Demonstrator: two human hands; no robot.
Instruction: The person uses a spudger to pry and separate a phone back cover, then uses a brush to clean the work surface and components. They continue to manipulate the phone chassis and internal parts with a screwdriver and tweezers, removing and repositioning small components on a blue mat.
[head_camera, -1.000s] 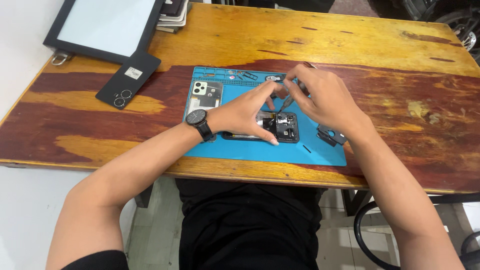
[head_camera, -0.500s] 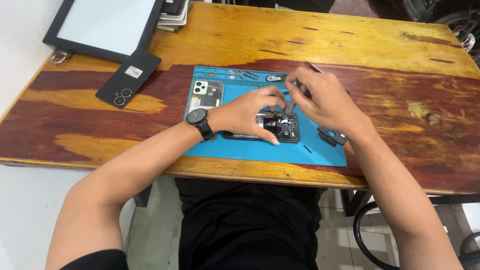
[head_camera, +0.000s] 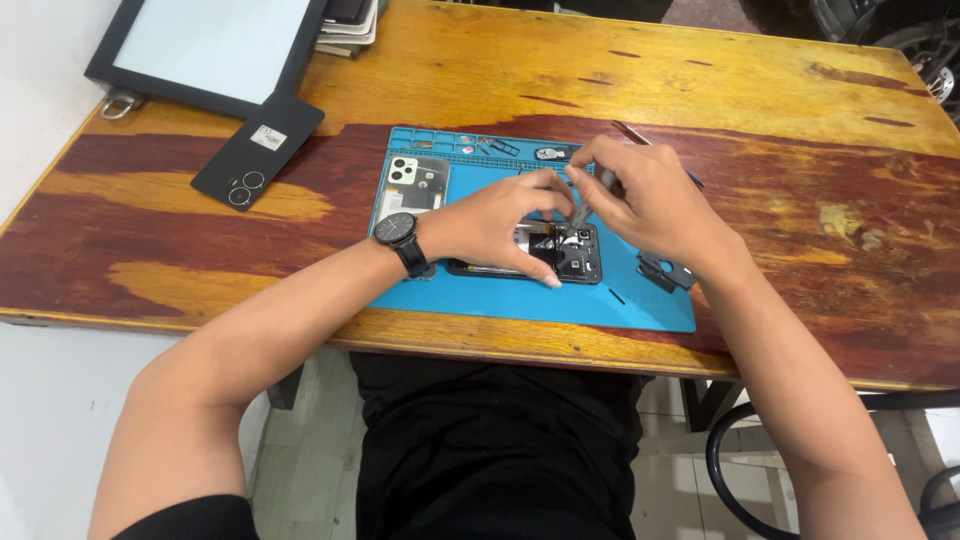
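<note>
my left hand (head_camera: 495, 222) has curled flatter over the opened phone (head_camera: 560, 252) at the centre of the blue repair mat (head_camera: 520, 300), fingers pressed down to steady it, while my right hand (head_camera: 645, 195) still pinches a thin screwdriver (head_camera: 583, 212), tip on its innards.

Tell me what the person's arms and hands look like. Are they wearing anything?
Both arms are bare to above the elbow, with no gloves. The left hand has a black round-faced wristwatch on a black strap at the wrist. The right hand wears nothing, no rings showing. A black short sleeve shows on the left upper arm.
</note>
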